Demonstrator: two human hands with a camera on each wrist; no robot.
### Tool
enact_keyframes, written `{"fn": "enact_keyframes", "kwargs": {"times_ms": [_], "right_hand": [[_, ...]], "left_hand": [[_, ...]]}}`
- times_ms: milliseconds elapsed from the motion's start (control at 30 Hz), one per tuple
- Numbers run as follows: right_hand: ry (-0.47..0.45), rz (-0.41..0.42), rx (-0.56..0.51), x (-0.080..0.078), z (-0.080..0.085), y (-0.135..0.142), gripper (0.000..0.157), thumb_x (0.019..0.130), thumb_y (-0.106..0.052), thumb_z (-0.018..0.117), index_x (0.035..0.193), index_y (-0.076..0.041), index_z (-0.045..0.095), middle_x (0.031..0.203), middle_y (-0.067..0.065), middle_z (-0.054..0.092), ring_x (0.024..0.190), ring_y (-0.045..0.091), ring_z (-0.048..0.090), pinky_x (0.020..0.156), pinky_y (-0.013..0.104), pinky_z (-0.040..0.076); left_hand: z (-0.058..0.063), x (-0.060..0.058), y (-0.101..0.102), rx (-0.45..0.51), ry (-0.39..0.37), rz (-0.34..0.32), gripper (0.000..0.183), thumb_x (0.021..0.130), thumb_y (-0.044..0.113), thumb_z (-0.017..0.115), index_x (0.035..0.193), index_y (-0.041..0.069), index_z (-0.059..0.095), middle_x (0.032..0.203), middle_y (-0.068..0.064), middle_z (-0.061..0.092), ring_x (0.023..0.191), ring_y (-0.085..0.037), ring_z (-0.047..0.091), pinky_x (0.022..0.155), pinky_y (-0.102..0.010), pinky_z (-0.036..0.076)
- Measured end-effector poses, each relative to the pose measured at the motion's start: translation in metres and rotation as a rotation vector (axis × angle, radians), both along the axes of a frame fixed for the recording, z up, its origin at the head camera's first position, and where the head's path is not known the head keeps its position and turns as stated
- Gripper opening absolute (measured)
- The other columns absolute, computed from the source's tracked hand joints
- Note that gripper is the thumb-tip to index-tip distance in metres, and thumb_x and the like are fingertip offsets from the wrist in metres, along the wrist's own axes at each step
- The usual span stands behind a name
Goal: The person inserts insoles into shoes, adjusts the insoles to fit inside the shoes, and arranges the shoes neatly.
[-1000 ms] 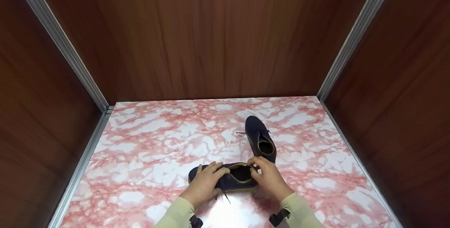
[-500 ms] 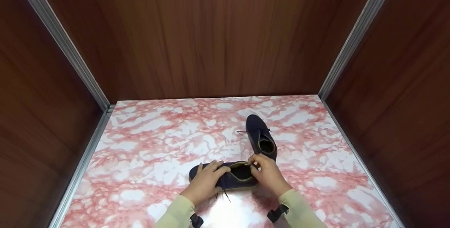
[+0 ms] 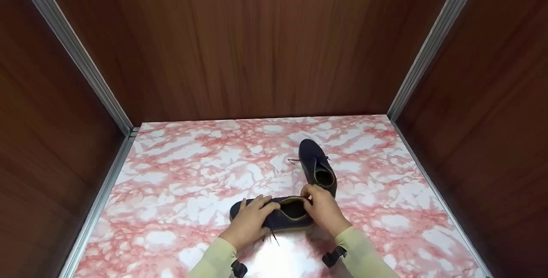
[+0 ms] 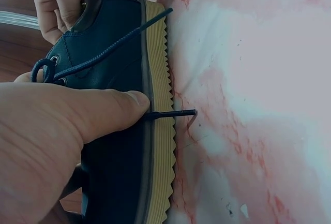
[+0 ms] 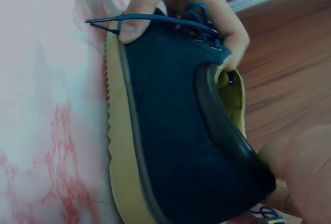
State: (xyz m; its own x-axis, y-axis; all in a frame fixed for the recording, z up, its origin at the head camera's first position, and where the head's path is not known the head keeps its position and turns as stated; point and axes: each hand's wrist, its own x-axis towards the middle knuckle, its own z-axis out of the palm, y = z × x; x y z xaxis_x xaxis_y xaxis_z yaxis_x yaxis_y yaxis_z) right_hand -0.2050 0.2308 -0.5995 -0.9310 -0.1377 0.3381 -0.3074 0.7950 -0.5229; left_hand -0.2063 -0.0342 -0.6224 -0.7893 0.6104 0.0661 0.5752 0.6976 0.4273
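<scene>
A dark navy shoe (image 3: 293, 224) with a pale ridged sole lies crosswise in front of me, toe to the left. Over its front part my left hand (image 3: 248, 223) grips it, thumb (image 4: 121, 107) on the near side by the sole. My right hand (image 3: 324, 210) pinches the heel collar between thumb and fingers. Loose blue laces (image 5: 150, 18) trail over the side in both wrist views. The matching shoe (image 3: 310, 151) stands just beyond my right hand, toe pointing away, its heel end partly hidden.
A red-and-white marbled tabletop (image 3: 184, 171) carries both shoes. Brown wood-grain panels (image 3: 257, 46) rise at the back and both sides, with metal rails (image 3: 419, 64) in the corners. A bright glare spot lies on the near edge.
My right hand has shifted slightly away from me and left at the heel collar, its fingers drawn closer together. The left hand and both shoes stay nearly where they were.
</scene>
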Motion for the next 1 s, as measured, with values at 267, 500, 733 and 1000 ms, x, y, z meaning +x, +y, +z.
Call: {"fn": "enact_keyframes", "kwargs": {"times_ms": [267,500,733,1000], "right_hand": [[-0.047,-0.012,0.016,-0.003,0.005,-0.002,0.022,0.084,0.004,0.079,0.088,-0.013,0.065,0.085,0.0,0.066,0.079,0.014,0.059,0.074,0.031,0.054],[-0.128,0.002,0.022,-0.008,0.012,-0.002,0.024,0.079,0.005,0.076,0.086,-0.012,0.062,0.081,0.0,0.062,0.078,0.016,0.055,0.073,0.033,0.048],[-0.159,-0.012,0.065,-0.011,0.015,-0.007,0.025,0.077,0.008,0.074,0.083,-0.012,0.06,0.079,-0.001,0.059,0.077,0.019,0.055,0.074,0.038,0.049],[0.113,0.127,0.29,0.004,0.016,-0.006,0.016,0.086,-0.013,0.085,0.091,-0.015,0.07,0.097,-0.002,0.062,0.088,0.021,0.057,0.078,0.038,0.057]], "left_hand": [[0.0,0.002,0.0,0.001,0.018,0.007,0.071,0.089,0.018,0.091,0.15,0.035,0.058,0.168,-0.013,0.052,0.157,-0.045,0.049,0.118,-0.085,0.035],[0.001,0.002,-0.001,-0.004,0.033,0.007,0.072,0.089,0.018,0.091,0.15,0.035,0.057,0.168,-0.013,0.052,0.156,-0.045,0.049,0.118,-0.084,0.035],[0.0,0.0,-0.001,-0.013,0.041,0.007,0.072,0.089,0.018,0.091,0.151,0.034,0.057,0.168,-0.013,0.052,0.156,-0.044,0.05,0.118,-0.085,0.036],[0.001,0.0,-0.001,-0.003,0.041,0.002,0.073,0.089,0.02,0.092,0.151,0.035,0.057,0.167,-0.012,0.053,0.155,-0.044,0.051,0.117,-0.085,0.036]]}}
